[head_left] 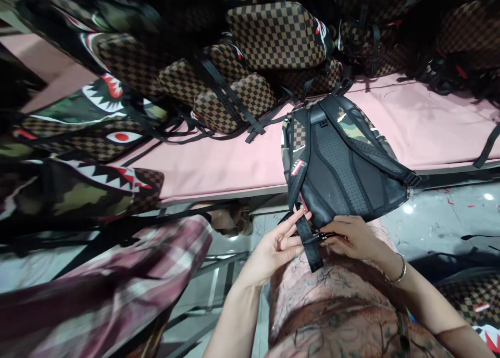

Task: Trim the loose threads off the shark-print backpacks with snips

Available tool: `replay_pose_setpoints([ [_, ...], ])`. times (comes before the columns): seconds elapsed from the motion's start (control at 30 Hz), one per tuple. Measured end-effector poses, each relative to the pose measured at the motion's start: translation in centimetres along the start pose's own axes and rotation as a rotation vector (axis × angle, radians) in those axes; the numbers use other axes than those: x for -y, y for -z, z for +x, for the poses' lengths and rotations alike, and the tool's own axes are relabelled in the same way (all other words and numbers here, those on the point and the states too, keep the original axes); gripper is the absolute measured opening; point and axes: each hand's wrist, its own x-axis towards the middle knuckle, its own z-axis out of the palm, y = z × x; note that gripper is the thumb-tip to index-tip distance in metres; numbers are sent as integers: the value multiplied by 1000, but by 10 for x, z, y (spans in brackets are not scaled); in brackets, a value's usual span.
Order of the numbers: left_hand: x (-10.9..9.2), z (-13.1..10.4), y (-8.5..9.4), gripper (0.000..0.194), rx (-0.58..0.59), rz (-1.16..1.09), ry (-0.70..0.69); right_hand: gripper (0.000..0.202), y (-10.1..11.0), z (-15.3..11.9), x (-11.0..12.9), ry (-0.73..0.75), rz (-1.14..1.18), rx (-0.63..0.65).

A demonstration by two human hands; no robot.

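Observation:
A backpack [336,160] with a black padded back panel and camouflage and checkered sides lies back-up, its near end over the pink table's edge at my lap. My left hand [283,246] is closed on a black webbing strap [312,254] at the backpack's lower left corner, the strap's loose end hanging down. Close by, my right hand [351,238] pinches a small black tool [323,237] whose tip meets the strap. Its exact kind is too small to tell. A red and white tag [297,167] shows on the left shoulder strap.
The pink-topped table [219,173] runs across in front. Checkered backpacks [277,35] are piled along its back, with shark-mouth ones [117,139] at left. A person's plaid sleeve [167,264] reaches in at left. More bags [472,295] lie at lower right.

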Motion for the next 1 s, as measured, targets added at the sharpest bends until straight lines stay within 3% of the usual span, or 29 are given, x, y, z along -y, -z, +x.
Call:
replay_pose_setpoints([
  [0.17,1,1,4,69,-9,-24,-8,16,-1,-4,1,-79,144,-98],
  [0.33,2,3,4,68,20,35,-9,17,-1,-3,2,-96,111,-8],
  [0.57,-1,4,5,68,-5,32,-25,15,-1,-1,2,-124,158,-104],
  [0.77,-3,4,6,66,11,63,-33,14,4,0,2,-135,159,-62],
  [0.9,-2,3,2,63,31,35,-59,13,3,2,1,-172,210,-123],
  [1.0,-1,2,-2,62,-27,-55,-162,14,-2,1,-1,-265,340,-213],
])
